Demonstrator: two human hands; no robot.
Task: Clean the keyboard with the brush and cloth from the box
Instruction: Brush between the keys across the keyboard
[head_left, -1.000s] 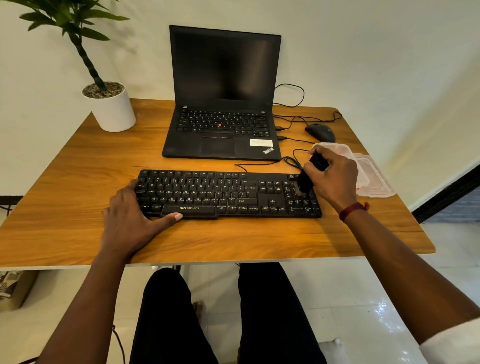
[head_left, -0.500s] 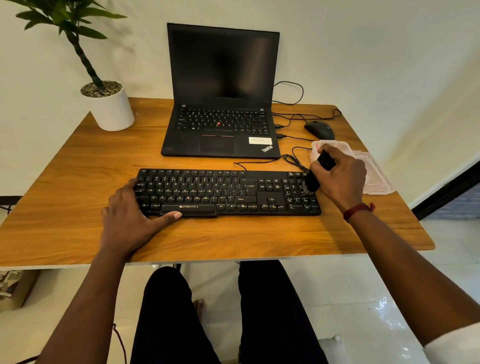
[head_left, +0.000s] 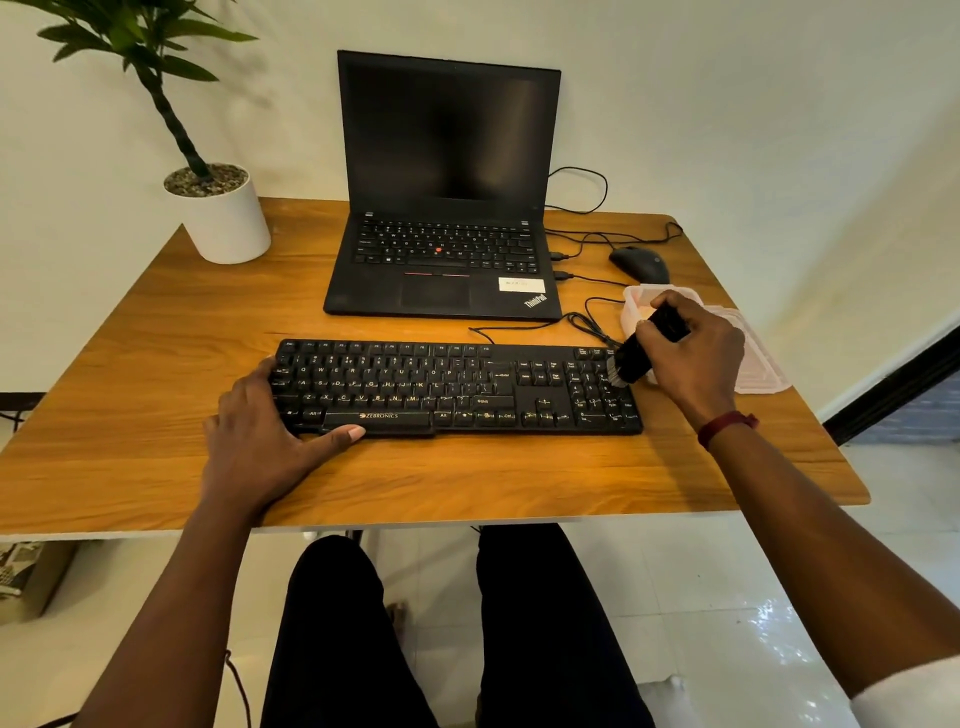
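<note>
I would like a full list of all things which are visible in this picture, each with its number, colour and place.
table: one, brown wood, under everything.
keyboard: one, black, front middle.
brush: one, black, bristles at the keyboard's right end.
box: one, clear plastic, right of the keyboard.
lid: one, clear, beside the box.
laptop: one, black, open, behind the keyboard.
mouse: one, black, right of the laptop.
cables: several, black, right of the laptop.
plant: one, green, white pot, back left corner.
wristband: one, red, right wrist.
legs: two, black trousers, below the table.
left hand: rests on the keyboard's left end.
right hand: grips the brush.
</note>
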